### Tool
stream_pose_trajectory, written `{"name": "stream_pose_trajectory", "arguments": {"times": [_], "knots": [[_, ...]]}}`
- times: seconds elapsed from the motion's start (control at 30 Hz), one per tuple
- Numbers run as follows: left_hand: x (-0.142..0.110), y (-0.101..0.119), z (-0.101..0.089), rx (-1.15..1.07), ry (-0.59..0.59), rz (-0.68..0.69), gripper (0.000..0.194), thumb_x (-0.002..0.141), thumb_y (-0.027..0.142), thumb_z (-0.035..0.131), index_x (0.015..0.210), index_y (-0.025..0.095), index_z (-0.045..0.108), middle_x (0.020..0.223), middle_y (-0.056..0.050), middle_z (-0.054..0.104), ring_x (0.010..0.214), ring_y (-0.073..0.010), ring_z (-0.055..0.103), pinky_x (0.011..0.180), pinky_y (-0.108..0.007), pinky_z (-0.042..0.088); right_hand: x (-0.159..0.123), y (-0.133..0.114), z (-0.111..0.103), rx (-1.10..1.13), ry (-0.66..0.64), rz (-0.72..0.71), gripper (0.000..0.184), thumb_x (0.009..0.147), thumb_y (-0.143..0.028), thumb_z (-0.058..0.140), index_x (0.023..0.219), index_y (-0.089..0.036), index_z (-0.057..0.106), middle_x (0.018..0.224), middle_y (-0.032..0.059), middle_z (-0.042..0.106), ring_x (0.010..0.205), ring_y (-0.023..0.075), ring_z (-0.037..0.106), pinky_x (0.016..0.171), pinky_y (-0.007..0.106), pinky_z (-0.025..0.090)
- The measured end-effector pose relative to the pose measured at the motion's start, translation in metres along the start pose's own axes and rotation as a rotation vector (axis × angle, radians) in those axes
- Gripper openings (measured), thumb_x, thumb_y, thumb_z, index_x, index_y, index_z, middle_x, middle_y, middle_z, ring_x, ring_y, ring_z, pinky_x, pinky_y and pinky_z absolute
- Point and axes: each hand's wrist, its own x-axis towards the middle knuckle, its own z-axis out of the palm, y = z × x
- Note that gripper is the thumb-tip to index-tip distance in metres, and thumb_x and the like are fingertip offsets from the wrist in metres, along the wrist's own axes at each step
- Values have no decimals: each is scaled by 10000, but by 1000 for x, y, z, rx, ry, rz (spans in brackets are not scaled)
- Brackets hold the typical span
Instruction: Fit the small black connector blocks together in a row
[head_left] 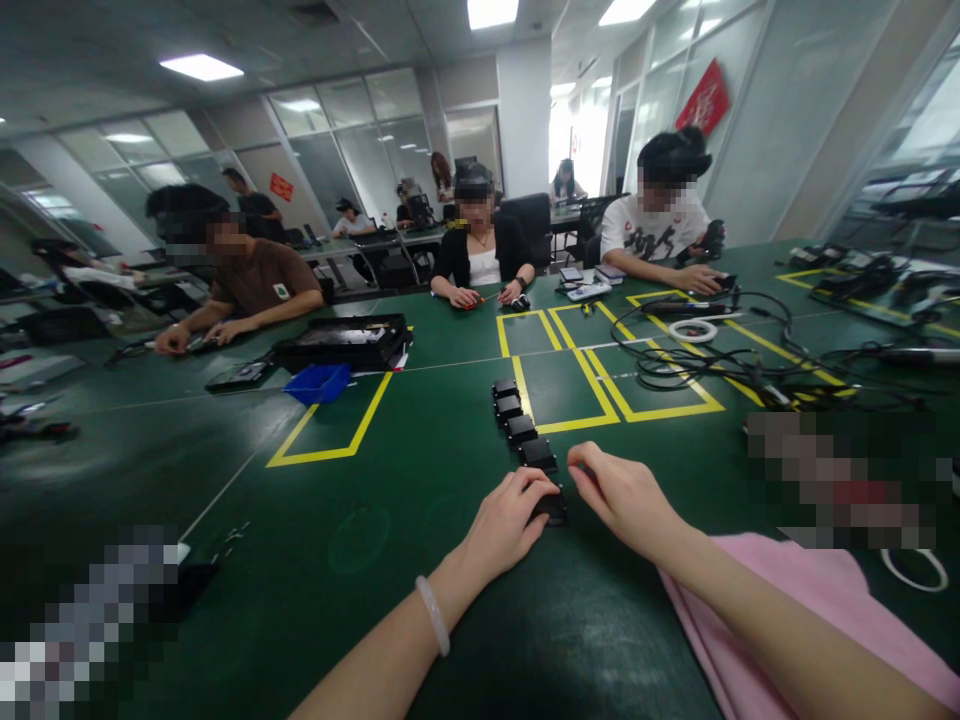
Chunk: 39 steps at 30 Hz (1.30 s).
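Observation:
My left hand (511, 512) has its thumb and fingers closed around the sides of a small black box-shaped part (553, 508) on the green table. That part is the nearest in a short row, partly hidden by my fingers. Beyond it, several similar black parts lead away, the closest being a black block (538, 454) just past my fingertips. To the right of the held part, my right hand (616, 492) hovers close by, thumb and forefinger pinched together. Whatever may be between those fingertips is too small or hidden to make out.
Yellow tape (577, 426) marks rectangles on the green table (420, 620). Left stand a blue bin (318, 383) and a black case (341, 342). Tangled black cables (675, 370) and a white ring (692, 331) lie right, pink cloth (795, 600) near my right forearm. Co-workers sit opposite.

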Motion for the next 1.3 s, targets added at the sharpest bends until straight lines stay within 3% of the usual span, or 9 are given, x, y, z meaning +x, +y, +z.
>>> {"name": "stream_pose_trajectory", "arguments": {"times": [0.23, 0.47, 0.63, 0.9, 1.1, 1.3], "knots": [[0, -1, 1, 2, 6, 10, 369, 825, 97, 546, 1152, 256, 480, 1202, -40, 481, 1070, -202, 507, 920, -369, 460, -2, 1, -1, -12, -16, -1, 192, 956, -310, 390, 827, -210, 492, 684, -8, 602, 594, 121, 573, 571, 227, 380], [0, 0, 0, -1, -4, 6, 367, 825, 96, 549, 1149, 256, 483, 1195, -38, 483, 1077, -200, 503, 928, -366, 459, 0, -1, -1, 11, -8, 10, 138, 952, -247, 362, 953, -203, 493, 771, 8, 633, 665, 130, 608, 612, 231, 402], [0, -1, 0, -10, 1, 10, 369, 829, 104, 545, 1157, 261, 481, 1194, -39, 485, 1079, -203, 504, 933, -374, 457, -1, -1, -2, 0, -17, -3, 201, 964, -302, 363, 855, -211, 506, 688, -3, 619, 617, 126, 597, 591, 224, 391], [0, -1, 0, -12, 1, 6, 365, 821, 94, 552, 1142, 254, 485, 1188, -36, 486, 1065, -201, 506, 921, -363, 459, 0, 0, 2, -21, 30, 4, 117, 942, -226, 368, 940, -197, 482, 747, 1, 621, 617, 127, 604, 584, 229, 399], [0, 0, 0, -15, -5, -2, 387, 817, 86, 557, 1155, 259, 480, 1199, -32, 482, 1083, -199, 494, 938, -361, 448, -1, 1, 0, -20, -4, 14, 181, 960, -309, 382, 853, -209, 487, 691, -5, 605, 612, 128, 590, 585, 227, 387], [0, 0, -1, -11, -7, 0, 371, 823, 90, 553, 1150, 252, 485, 1194, -36, 483, 1071, -199, 498, 929, -356, 451, 0, 0, -1, -16, 11, 29, 111, 940, -219, 368, 950, -195, 475, 742, 1, 616, 626, 133, 601, 588, 235, 390]]}}
